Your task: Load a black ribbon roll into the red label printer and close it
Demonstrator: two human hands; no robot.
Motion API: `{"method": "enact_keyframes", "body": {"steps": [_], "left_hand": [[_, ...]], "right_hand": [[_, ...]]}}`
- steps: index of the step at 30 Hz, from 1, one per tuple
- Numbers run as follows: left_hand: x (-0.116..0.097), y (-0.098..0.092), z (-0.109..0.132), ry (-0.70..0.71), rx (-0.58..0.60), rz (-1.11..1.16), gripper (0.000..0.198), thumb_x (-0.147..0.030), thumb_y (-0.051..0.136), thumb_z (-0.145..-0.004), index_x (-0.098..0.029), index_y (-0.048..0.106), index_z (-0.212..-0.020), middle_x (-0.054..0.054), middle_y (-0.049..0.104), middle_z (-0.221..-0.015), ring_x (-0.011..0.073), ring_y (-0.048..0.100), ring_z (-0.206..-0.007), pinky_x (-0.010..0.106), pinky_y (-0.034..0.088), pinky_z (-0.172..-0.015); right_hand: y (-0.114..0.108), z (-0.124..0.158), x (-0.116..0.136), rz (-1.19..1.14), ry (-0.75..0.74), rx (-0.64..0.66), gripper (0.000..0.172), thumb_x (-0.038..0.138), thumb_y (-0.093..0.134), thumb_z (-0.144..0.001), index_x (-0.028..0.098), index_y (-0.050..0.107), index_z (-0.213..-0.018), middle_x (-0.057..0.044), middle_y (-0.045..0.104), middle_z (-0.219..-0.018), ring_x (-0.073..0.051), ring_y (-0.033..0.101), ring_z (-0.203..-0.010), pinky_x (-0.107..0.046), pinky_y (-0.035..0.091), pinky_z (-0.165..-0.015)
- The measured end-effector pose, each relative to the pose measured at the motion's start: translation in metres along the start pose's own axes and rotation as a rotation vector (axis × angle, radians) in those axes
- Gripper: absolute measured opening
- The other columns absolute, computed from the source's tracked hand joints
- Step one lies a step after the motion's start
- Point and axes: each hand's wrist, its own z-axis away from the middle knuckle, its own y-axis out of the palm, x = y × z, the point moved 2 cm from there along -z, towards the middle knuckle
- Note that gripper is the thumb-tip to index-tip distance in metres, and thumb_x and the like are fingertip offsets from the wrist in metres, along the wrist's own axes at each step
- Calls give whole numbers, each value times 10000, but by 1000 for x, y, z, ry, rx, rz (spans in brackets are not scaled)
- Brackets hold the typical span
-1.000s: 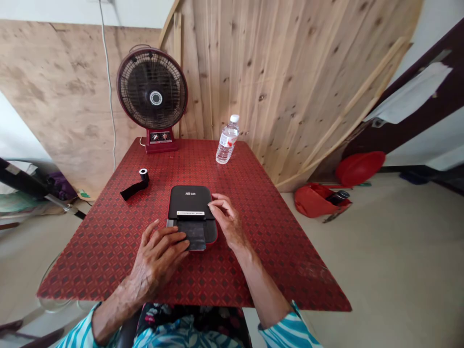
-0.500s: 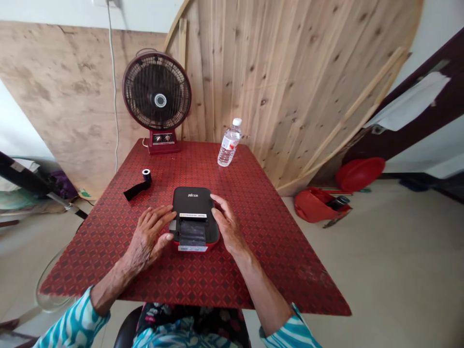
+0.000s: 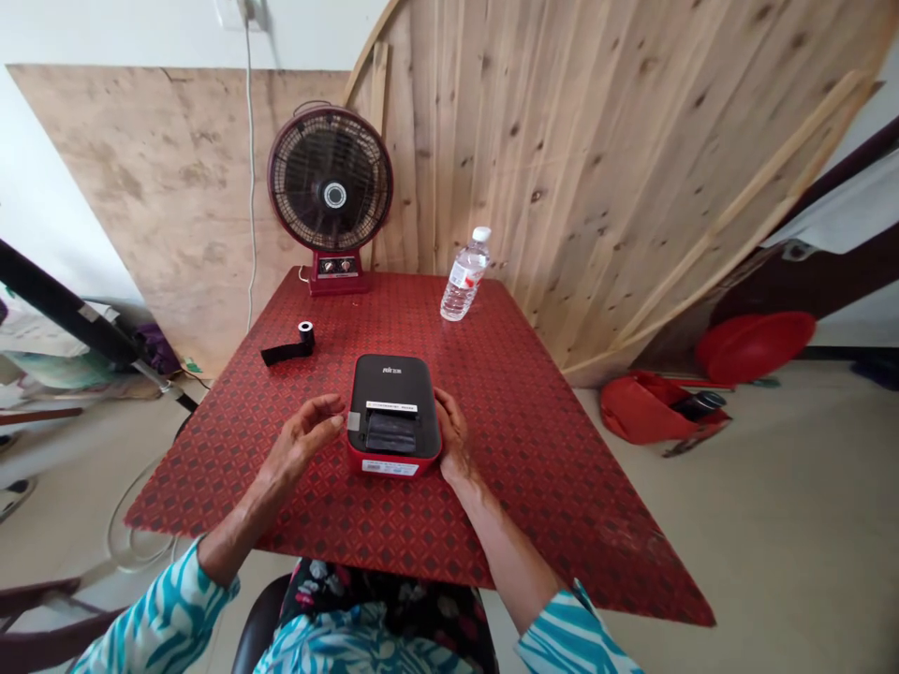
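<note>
A small black and red label printer [image 3: 393,409] sits in the middle of the red patterned table [image 3: 534,440]. My right hand [image 3: 453,438] lies against the printer's right side, fingers curled along it. My left hand [image 3: 307,432] hovers at the printer's left side, fingers apart and bent, its fingertips close to a small grey tab at the printer's left edge. A black roll of tape [image 3: 289,349] with a loose end lies on the table to the far left of the printer.
A dark red table fan [image 3: 331,195] stands at the table's far edge, and a clear water bottle [image 3: 464,275] stands to its right. Wooden boards lean on the wall behind. Red bowls and a bag [image 3: 653,409] lie on the floor at right.
My left hand came off the printer's front and moved to its left side. My right hand slid down from the top onto the right side. The camera view shifted.
</note>
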Motion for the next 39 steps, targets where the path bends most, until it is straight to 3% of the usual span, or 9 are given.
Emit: {"method": "enact_keyframes", "body": {"steps": [7,11,16,22,28,31,33,36,39], "left_hand": [[-12,7,-18,-117,79,-30,671,-406,744,-653,-115,535,-1220,126,662,-1115,245,643,-944,312,472,-735],[-15,6,-21,-157,96,1,697,-367,784,-608,-135,544,-1220,95,667,-1061,225,638,-893,313,458,-738],[-3,8,-26,-238,160,125,643,-319,770,-621,-170,565,-1211,89,662,-1090,245,633,-942,328,463,-754],[8,10,-28,-215,145,144,650,-303,734,-622,-186,551,-1234,75,630,-1087,241,625,-936,311,462,-723],[0,9,-28,-169,138,93,663,-300,741,-617,-167,546,-1237,85,627,-1110,244,621,-969,345,475,-805],[-11,6,-26,-63,93,-24,604,-328,750,-631,-157,575,-1183,90,636,-1091,233,615,-953,347,488,-806],[-23,5,-21,92,80,-201,428,-370,717,-704,-163,630,-1069,78,662,-1015,217,620,-907,343,492,-792],[-46,9,-11,416,196,-553,184,-363,615,-842,-194,682,-870,48,693,-871,194,631,-838,338,487,-796],[-65,16,-10,696,300,-797,168,-280,541,-911,-208,693,-905,47,719,-892,185,645,-860,335,489,-824]], "right_hand": [[-1,2,4,34,-32,22,395,499,509,-838,236,649,-1097,-57,680,-1145,-236,606,-1091,-402,465,-953],[-1,2,3,-5,-21,28,378,487,545,-827,244,655,-1095,-47,685,-1145,-238,604,-1090,-400,452,-961],[-2,4,1,-39,-1,21,369,470,570,-818,240,657,-1093,-47,683,-1140,-240,603,-1091,-398,451,-960],[-1,6,2,-39,-2,6,352,449,565,-826,239,654,-1094,-47,686,-1140,-239,605,-1091,-398,456,-957],[0,4,3,1,-46,10,324,417,539,-843,243,662,-1087,-45,687,-1144,-232,606,-1089,-397,450,-970],[1,2,3,7,-63,5,313,399,528,-845,244,665,-1079,-45,686,-1140,-230,608,-1088,-395,453,-968],[1,1,2,11,-65,7,312,393,520,-851,240,663,-1082,-49,683,-1144,-229,608,-1088,-395,455,-966],[2,1,3,30,-65,16,312,381,510,-857,238,657,-1092,-52,677,-1149,-224,606,-1087,-394,453,-971],[2,1,4,46,-83,22,314,372,502,-856,239,657,-1093,-50,678,-1134,-221,604,-1084,-394,450,-977]]}}
